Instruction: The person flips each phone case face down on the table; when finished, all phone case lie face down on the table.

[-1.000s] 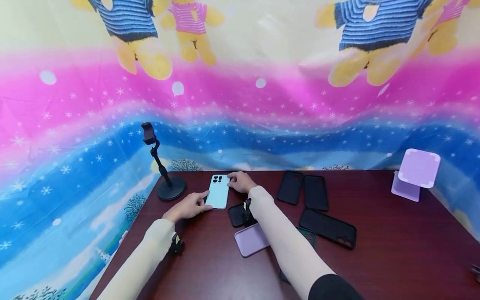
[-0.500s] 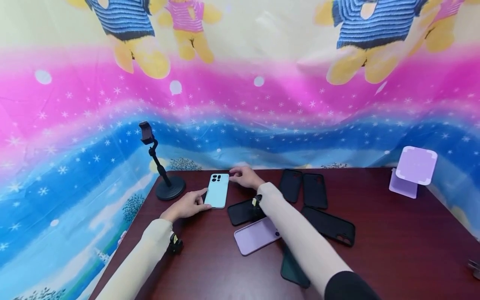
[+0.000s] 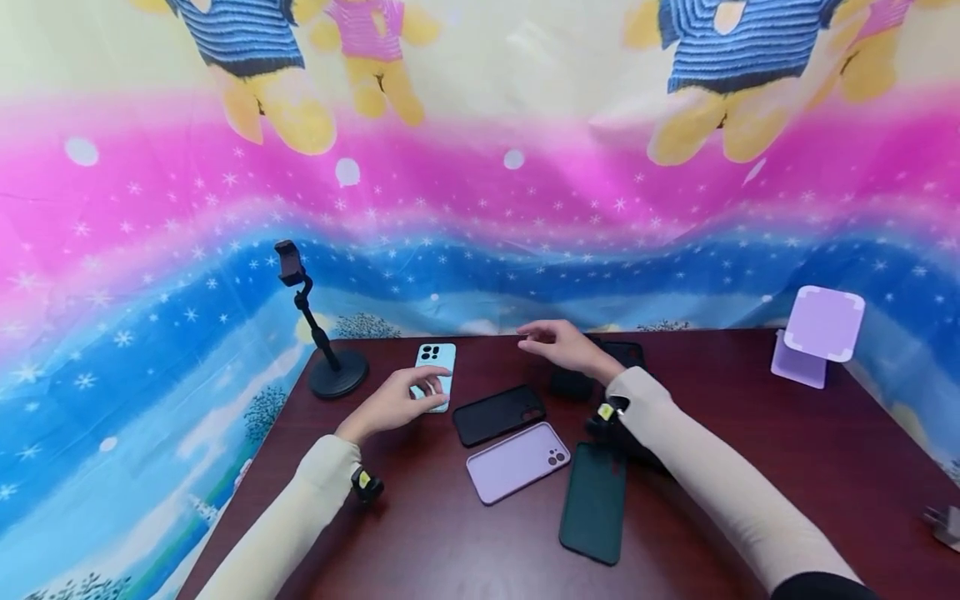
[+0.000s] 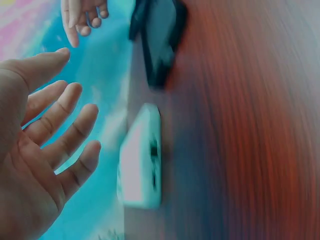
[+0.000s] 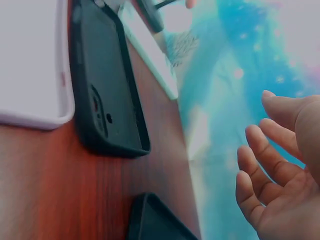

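A mint-green phone with a dark camera cluster lies on the table at the back left. My left hand hovers over its lower part, fingers loosely bent and apart from it in the left wrist view. Farther right, my right hand is raised over the table near the black phone cases at the back, holding nothing. In the right wrist view its fingers are spread and relaxed. Between the hands lie a black phone case and a lilac phone case, with a dark green case nearer the front.
A black phone stand stands at the back left and a lilac folding stand at the back right. Another black case is partly hidden behind my right arm. A grey object sits at the right edge.
My right hand has left the phone's side and moved right, uncovering the lilac and dark green cases. My left hand has come off the phone's left edge and shifted over it.
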Motion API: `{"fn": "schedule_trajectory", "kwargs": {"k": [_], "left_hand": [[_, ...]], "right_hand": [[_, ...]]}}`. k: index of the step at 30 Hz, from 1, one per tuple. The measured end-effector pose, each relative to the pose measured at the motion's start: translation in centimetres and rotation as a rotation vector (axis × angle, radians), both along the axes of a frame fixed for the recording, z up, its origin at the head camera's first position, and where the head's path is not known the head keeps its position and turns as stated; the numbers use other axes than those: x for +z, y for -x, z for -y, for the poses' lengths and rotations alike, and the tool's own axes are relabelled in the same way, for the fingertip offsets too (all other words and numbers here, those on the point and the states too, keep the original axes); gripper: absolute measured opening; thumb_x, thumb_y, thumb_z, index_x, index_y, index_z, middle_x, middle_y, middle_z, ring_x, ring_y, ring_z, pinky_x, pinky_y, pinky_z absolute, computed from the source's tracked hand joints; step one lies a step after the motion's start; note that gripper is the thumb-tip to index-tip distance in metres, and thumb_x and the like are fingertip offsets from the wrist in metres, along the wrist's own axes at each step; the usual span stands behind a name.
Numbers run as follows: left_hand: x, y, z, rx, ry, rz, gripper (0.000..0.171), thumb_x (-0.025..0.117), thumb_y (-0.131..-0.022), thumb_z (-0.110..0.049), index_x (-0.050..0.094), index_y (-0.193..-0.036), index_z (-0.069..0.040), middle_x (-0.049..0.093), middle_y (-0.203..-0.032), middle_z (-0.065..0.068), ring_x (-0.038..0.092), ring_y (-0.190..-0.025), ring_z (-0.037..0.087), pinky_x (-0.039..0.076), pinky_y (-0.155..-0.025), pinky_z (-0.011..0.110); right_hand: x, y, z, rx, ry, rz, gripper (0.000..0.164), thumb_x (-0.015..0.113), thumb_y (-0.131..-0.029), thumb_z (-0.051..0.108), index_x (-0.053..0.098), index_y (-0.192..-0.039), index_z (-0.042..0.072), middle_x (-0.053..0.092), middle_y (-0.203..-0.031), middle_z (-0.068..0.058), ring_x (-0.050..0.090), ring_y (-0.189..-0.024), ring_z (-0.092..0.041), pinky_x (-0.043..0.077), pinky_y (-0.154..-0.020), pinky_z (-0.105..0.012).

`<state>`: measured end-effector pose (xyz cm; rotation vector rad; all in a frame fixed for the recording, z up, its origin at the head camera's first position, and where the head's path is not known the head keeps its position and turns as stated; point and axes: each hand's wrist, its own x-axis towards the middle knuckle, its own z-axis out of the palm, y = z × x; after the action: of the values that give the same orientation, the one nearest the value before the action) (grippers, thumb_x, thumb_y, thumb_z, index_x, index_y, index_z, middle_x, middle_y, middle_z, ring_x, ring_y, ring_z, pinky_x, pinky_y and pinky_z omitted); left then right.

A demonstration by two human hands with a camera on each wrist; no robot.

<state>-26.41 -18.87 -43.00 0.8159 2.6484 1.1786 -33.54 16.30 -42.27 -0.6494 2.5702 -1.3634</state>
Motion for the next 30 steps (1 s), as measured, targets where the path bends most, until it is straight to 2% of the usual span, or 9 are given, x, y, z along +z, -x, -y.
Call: {"fn": "schedule_trajectory", "kwargs": {"k": [3, 8, 12, 15, 19, 21, 24, 26, 30], "left_hand": [[0.9, -0.7, -1.5, -0.043, -0.052, -0.002, 0.042, 0.07, -0.099, -0.031, 0.062, -0.14, -0.026, 0.068, -0.103, -0.003, 0.064, -0.096, 0.016, 0.055, -0.079, 0.036], [2.3, -1.9, -3.5, -0.119, -0.107, -0.029, 0.042, 0.073, -0.097, -0.027, 0.063, -0.138, -0.026, 0.068, -0.104, -0.004, 0.063, -0.095, 0.016, 0.053, -0.077, 0.036], [2.3, -2.6, -4.2, -0.163, -0.122, -0.012, 0.041, 0.072, -0.098, -0.027, 0.063, -0.138, -0.024, 0.068, -0.105, -0.003, 0.062, -0.091, 0.016, 0.052, -0.073, 0.033], [1.8, -2.8, -3.9, -0.157, -0.096, 0.004, 0.041, 0.072, -0.098, -0.029, 0.063, -0.138, -0.025, 0.068, -0.108, -0.002, 0.062, -0.093, 0.016, 0.052, -0.074, 0.031], [1.0, -2.0, -2.9, -0.093, -0.024, -0.028, 0.038, 0.069, -0.1, -0.026, 0.064, -0.138, -0.025, 0.069, -0.115, 0.003, 0.062, -0.103, 0.021, 0.052, -0.081, 0.038], [0.4, -1.5, -2.3, -0.06, 0.044, -0.064, 0.037, 0.067, -0.101, -0.023, 0.064, -0.138, -0.023, 0.068, -0.123, 0.006, 0.06, -0.113, 0.024, 0.052, -0.09, 0.045], [-0.5, -1.1, -1.7, -0.045, 0.15, -0.106, 0.038, 0.065, -0.102, -0.017, 0.064, -0.14, -0.018, 0.064, -0.135, 0.008, 0.052, -0.123, 0.027, 0.046, -0.102, 0.054], [-1.0, -1.0, -1.5, -0.044, 0.213, -0.114, 0.04, 0.065, -0.101, -0.015, 0.064, -0.141, -0.019, 0.062, -0.139, 0.006, 0.047, -0.127, 0.026, 0.04, -0.107, 0.057], [-1.7, -0.9, -1.6, -0.058, 0.276, -0.134, 0.042, 0.068, -0.099, -0.014, 0.064, -0.141, -0.021, 0.063, -0.14, 0.003, 0.043, -0.122, 0.022, 0.035, -0.103, 0.052]], "right_hand": [[1.0, -1.8, -1.5, 0.005, -0.012, -0.04, 0.041, 0.065, -0.102, 0.038, 0.064, -0.139, 0.02, 0.069, -0.12, -0.007, 0.066, -0.11, -0.028, 0.054, -0.094, -0.042], [2.2, -4.6, -3.9, 0.001, -0.008, -0.068, 0.042, 0.064, -0.102, 0.043, 0.063, -0.14, 0.026, 0.069, -0.12, -0.003, 0.066, -0.109, -0.024, 0.054, -0.093, -0.041], [2.1, -6.6, -6.2, -0.047, -0.022, -0.081, 0.041, 0.063, -0.102, 0.043, 0.062, -0.14, 0.028, 0.069, -0.122, -0.001, 0.067, -0.11, -0.023, 0.055, -0.09, -0.035], [1.4, -7.7, -7.7, -0.074, -0.038, -0.085, 0.039, 0.063, -0.103, 0.039, 0.063, -0.139, 0.026, 0.069, -0.121, -0.002, 0.067, -0.107, -0.019, 0.055, -0.087, -0.029], [0.6, -8.2, -8.4, -0.071, -0.018, -0.059, 0.037, 0.064, -0.102, 0.037, 0.064, -0.137, 0.025, 0.068, -0.118, -0.003, 0.066, -0.105, -0.022, 0.055, -0.088, -0.031], [0.2, -8.1, -8.1, -0.055, 0.001, -0.037, 0.038, 0.065, -0.102, 0.037, 0.064, -0.137, 0.024, 0.068, -0.117, -0.004, 0.066, -0.105, -0.028, 0.056, -0.089, -0.038], [-0.5, -7.9, -7.4, -0.02, 0.014, 0.001, 0.04, 0.066, -0.101, 0.036, 0.064, -0.138, 0.019, 0.068, -0.117, -0.006, 0.066, -0.104, -0.037, 0.057, -0.087, -0.043], [-0.9, -7.5, -6.8, 0.008, 0.009, 0.008, 0.042, 0.067, -0.101, 0.034, 0.065, -0.138, 0.014, 0.069, -0.116, -0.008, 0.066, -0.102, -0.039, 0.057, -0.085, -0.04], [-1.6, -6.7, -5.7, 0.045, -0.045, -0.019, 0.041, 0.069, -0.1, 0.029, 0.066, -0.135, 0.008, 0.071, -0.112, -0.007, 0.066, -0.095, -0.026, 0.054, -0.079, -0.031]]}}
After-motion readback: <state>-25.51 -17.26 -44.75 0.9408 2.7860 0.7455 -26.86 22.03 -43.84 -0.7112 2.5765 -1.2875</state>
